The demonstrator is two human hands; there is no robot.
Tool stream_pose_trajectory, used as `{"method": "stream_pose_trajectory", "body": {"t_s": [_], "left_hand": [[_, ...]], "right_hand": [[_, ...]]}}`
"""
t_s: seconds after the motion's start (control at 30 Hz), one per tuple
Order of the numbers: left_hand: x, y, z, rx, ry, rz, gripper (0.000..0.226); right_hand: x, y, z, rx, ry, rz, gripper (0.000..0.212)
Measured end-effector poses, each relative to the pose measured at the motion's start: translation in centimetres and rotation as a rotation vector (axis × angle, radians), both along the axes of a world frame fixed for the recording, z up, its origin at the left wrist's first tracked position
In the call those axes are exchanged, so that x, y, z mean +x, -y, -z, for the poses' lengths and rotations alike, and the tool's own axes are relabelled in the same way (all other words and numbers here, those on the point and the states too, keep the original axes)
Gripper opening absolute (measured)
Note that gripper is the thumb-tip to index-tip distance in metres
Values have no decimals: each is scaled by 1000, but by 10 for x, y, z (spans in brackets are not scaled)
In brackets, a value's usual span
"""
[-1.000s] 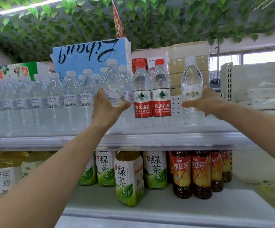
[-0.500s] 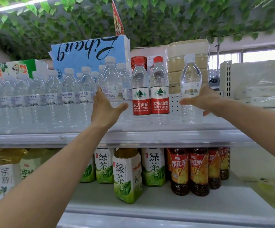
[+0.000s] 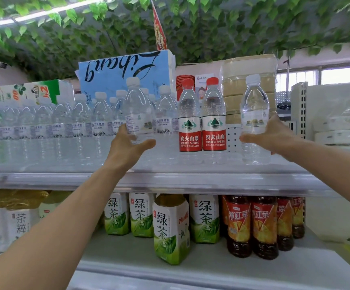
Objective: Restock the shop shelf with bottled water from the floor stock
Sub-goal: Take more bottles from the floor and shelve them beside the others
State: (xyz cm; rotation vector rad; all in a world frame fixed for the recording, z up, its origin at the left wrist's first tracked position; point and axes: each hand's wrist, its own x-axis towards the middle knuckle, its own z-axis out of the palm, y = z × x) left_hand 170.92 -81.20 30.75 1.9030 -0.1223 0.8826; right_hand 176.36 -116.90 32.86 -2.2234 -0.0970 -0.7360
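Two grips, left hand [image 3: 126,148] round left bottle [image 3: 137,109], right hand [image 3: 272,137] round right bottle [image 3: 253,105], bare shelf [image 3: 211,181] rightward.

Both arms extended upward, forearms bare; my left hand [image 3: 128,147] grips the left bottle [image 3: 137,109], my right hand [image 3: 272,136] grips the right bottle [image 3: 253,101]

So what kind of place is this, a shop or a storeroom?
Most likely a small grocery shop: rows of bottled water on a display shelf, with green tea cartons and red iced tea bottles faced label-out below.
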Motion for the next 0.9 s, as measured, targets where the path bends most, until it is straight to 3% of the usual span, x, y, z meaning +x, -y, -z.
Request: {"method": "stream_pose_trajectory", "body": {"t_s": [0.1,0.27,0.4,0.53,0.6,0.7,0.8,0.9], "left_hand": [[-1,-18,1,-68,19,32,68],[-1,-36,1,-98,1,134,57],[3,-45,-2,26,18,133,70],[9,-57,0,52,19,129,85],[11,-60,2,32,31,143,79],[13,-58,6,48,72,159,68],[17,-58,11,88,98,148,89],[21,-59,15,74,127,154,94]], "right_hand": [[4,-2,7,47,10,-4,98],[-12,-12,16,86,47,86,85],[-39,-37,18,69,203,103,71],[-77,-91,18,184,334,-98,42],[-85,-124,17,216,321,-192,34],[-80,-169,14,240,248,-287,37],[-73,-200,9,223,190,-308,36],[-63,-215,8,221,154,-286,36]]}}
